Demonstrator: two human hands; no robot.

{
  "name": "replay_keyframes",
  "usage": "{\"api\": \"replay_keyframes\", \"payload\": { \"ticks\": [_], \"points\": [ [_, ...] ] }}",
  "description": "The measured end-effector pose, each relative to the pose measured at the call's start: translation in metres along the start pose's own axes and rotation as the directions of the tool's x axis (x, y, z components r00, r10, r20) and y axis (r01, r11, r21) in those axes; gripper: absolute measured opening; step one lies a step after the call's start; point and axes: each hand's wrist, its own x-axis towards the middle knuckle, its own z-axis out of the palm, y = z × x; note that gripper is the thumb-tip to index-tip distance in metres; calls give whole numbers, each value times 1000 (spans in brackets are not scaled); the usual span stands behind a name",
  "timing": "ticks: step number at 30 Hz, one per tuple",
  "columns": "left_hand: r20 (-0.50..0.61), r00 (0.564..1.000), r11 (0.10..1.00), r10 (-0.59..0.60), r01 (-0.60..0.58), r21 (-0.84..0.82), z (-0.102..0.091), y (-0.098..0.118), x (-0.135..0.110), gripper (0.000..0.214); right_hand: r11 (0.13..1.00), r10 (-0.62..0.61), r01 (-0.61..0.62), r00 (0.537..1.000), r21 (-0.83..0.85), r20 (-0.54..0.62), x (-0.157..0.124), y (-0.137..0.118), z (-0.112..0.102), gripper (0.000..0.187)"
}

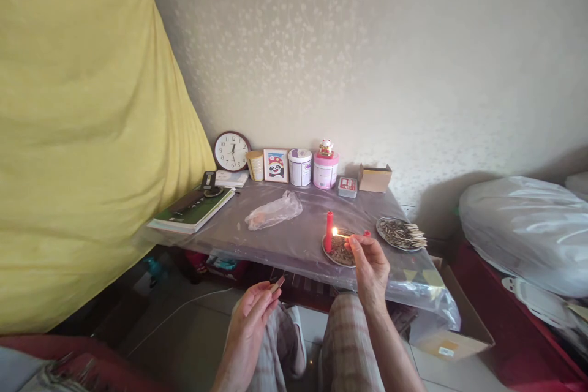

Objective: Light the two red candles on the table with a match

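A lit match (337, 233) is being held by its stem in the pinched fingertips of the right hand (370, 266), and its flame is being kept just beside the red candle (329, 230), low against the candle's side rather than at its top. No flame can be seen on the candle itself, so the lighting or softening is judged to be in progress and not yet finished. The candle is being kept upright on a small round dish (339, 250) strewn with what appear to be spent matches, which suggests that many have already been burnt.

The left hand (254, 312) is being held low over the lap, well apart from the dish, with a small flat thing, probably a matchbox (277, 284), gripped between thumb and fingers; its make is too small to be told.

To the right, a second dish (399, 233) is being used for a heap of unburnt sticks, so plenty is judged to be left. Both dishes are resting on a low table (294, 239) covered in clear plastic, near a crumpled plastic bag (274, 211).
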Motion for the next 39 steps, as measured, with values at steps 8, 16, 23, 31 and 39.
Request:
{"api": "replay_keyframes", "payload": {
  "ticks": [8, 16, 23, 31, 39],
  "points": [
    [-13, 1000, 1000, -2, 2, -8, -2, -3, 3, 50, 1000, -6, 6, 999, -3, 38, 15, -9, 5, 39],
    [-31, 1000, 1000, 0, 0, 5, -4, -5, 4, 48, 997, -49, 53, 996, -51, 68, 33, -7, 15, 36],
    [-38, 999, 1000, -1, 1, 8, -6, -6, 5, 49, 994, -67, 73, 995, -87, 68, 48, 1, 22, 37],
    [-46, 999, 1000, 1, 0, 10, -8, -8, 6, 47, 990, -64, 70, 997, -122, 51, 55, 12, 27, 38],
    [-47, 999, 1000, -18, 18, -2, -7, -6, 7, 51, 987, -57, 64, 997, -146, 52, 58, 20, 30, 38]
  ]
}}
